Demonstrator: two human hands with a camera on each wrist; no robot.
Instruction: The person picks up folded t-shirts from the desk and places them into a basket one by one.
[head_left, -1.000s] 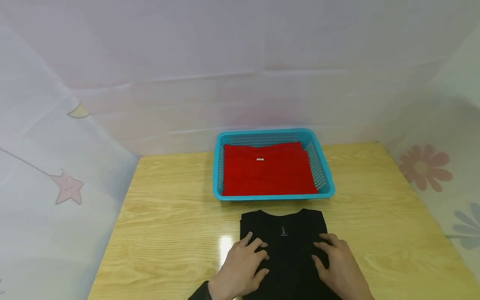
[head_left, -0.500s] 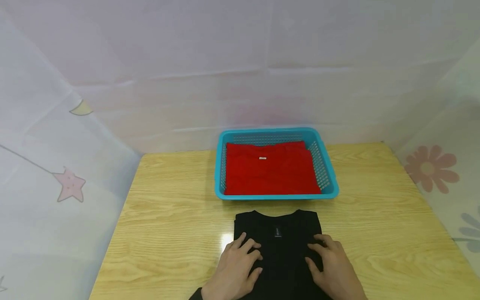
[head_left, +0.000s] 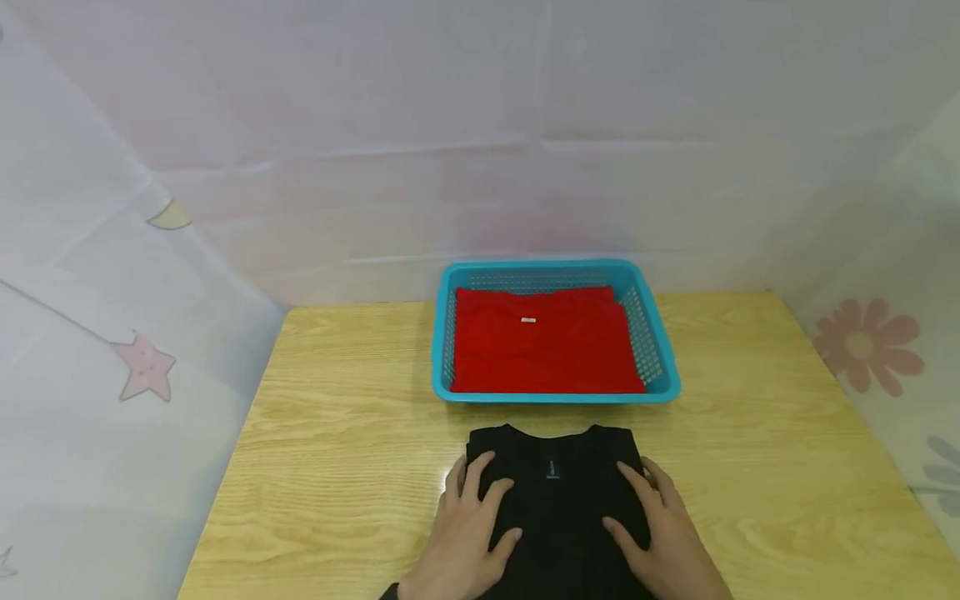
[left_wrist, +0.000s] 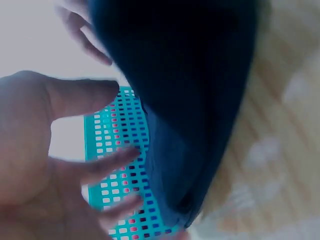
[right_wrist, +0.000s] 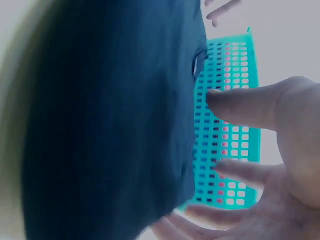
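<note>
A folded black shirt (head_left: 558, 521) lies on the wooden table, its neckline and small label facing the basket. My left hand (head_left: 459, 533) rests along the shirt's left side, thumb on top and the outer fingers at the edge. On the opposite side my right hand (head_left: 670, 529) mirrors it, its thumb over the fabric and its outer fingers beside the right edge. Both wrist views show spread, relaxed fingers; those of the left hand (left_wrist: 40, 150) and right hand (right_wrist: 280, 165) touch the dark cloth without closing round it.
Just beyond the shirt stands a blue plastic basket (head_left: 558, 398) with perforated walls. Inside it lies a folded red garment (head_left: 547, 350). Pale printed cloth (head_left: 480, 125) hangs behind and at both sides of the wooden table (head_left: 330, 417).
Both hands' fingers have spread, their outer fingers moving from on top of the shirt to its side edges. The shirt appears slightly further left in view; the basket appears slightly further right.
</note>
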